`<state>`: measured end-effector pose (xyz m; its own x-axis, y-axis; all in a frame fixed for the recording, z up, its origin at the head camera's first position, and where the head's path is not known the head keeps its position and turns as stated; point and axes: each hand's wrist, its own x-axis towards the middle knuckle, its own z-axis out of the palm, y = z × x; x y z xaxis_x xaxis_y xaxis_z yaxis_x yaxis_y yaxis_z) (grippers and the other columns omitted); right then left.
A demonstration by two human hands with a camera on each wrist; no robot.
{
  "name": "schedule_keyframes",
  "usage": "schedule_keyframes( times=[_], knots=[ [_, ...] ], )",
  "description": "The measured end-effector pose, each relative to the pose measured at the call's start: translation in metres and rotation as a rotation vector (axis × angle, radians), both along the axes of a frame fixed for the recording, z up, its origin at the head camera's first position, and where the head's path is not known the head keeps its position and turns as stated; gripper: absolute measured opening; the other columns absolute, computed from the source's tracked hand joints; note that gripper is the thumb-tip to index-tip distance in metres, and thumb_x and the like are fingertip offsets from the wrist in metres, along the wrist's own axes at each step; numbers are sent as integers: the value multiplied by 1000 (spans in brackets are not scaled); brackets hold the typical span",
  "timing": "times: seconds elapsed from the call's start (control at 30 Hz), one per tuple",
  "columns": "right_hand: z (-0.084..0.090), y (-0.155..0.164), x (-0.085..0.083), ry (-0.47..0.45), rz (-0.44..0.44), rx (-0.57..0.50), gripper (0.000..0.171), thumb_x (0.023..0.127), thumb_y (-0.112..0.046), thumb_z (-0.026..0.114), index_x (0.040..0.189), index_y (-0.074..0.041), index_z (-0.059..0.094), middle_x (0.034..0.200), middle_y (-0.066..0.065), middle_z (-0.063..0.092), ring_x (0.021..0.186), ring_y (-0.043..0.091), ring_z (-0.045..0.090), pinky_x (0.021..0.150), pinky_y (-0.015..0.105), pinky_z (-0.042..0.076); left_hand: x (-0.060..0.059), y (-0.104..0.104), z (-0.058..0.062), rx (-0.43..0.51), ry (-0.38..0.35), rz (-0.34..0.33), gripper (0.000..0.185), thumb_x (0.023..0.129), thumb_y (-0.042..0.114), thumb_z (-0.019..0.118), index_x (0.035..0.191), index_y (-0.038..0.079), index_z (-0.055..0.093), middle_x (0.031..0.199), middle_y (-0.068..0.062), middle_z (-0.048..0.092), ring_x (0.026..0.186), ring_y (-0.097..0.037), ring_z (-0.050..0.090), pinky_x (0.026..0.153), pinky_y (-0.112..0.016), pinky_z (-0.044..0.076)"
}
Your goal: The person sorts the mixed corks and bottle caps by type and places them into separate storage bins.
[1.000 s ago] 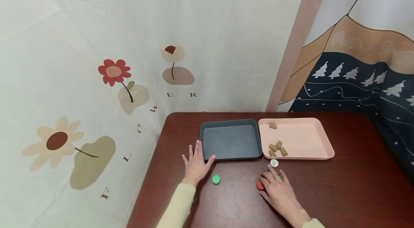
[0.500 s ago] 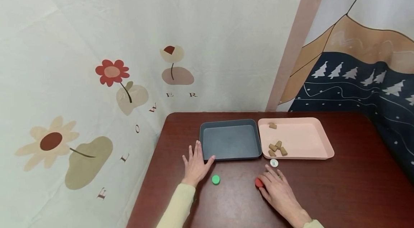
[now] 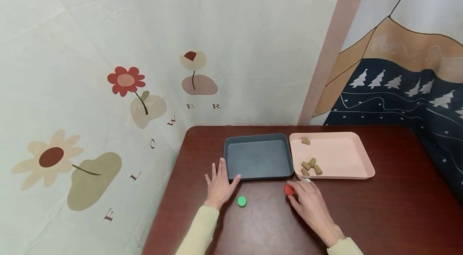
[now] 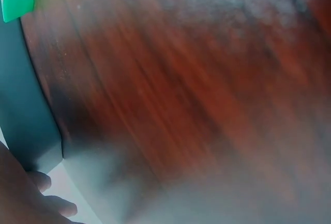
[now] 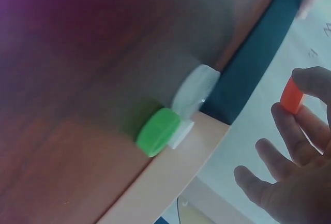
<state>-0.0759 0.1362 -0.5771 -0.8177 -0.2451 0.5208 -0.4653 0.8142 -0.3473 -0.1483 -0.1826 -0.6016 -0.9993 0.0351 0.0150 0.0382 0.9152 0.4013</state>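
Note:
Between the thumb and fingers of my right hand (image 3: 310, 202) a red bottle cap (image 3: 289, 190) is pinched; the right wrist view shows the red cap (image 5: 292, 98) too. Close by are a green cap (image 5: 158, 132) and white caps (image 5: 194, 93), largely hidden by the hand in the head view. My left hand (image 3: 218, 187) lies with fingers spread at the near left corner of the dark blue tray (image 3: 258, 177); whether it touches the rim is hard to tell. Another green cap (image 3: 242, 201) sits on the table to the right of that hand.
A pink tray (image 3: 347, 156) stands right against the blue one, with several brown corks (image 3: 305, 165) in its left part. Both trays are on a dark red wooden table (image 3: 398, 207). A printed curtain (image 3: 253, 46) hangs behind the table and at its left.
My right hand has moved away from me toward the trays, with the red cap going along and slightly left. The white cap by the pink tray is now mostly covered. My left hand stays put.

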Motion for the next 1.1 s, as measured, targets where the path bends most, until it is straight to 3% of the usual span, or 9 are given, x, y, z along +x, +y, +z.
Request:
schedule_keyframes(
  times=[0.37,0.63,0.93,1.1],
  knots=[
    [10,-15,-35,-8,-127,-43,44,74,-11,92,114,-2,75,104,16,74,117,43,65,96,65,48,3,-1,1,14,-10,7,101,97,71,48,166,5,15,173,-10,11,157,-41,13,114,-76,16],
    [14,-33,-60,-79,-120,-18,41,80,-14,89,116,-4,74,107,13,74,123,41,62,96,63,48,4,-1,3,22,-7,6,100,98,69,50,166,5,15,174,-10,11,158,-40,12,115,-76,16],
    [16,-50,-87,-57,-77,59,35,80,-16,89,111,-7,75,102,12,73,117,41,64,94,62,48,2,1,2,4,-3,-1,100,98,68,50,166,5,15,173,-10,11,157,-41,12,115,-76,14],
    [13,-59,-98,-110,-101,93,30,83,-18,87,110,-9,76,104,11,73,117,38,63,97,66,44,2,1,3,3,-1,-5,99,98,68,50,166,4,15,173,-11,12,157,-42,13,115,-76,14]
  ],
)
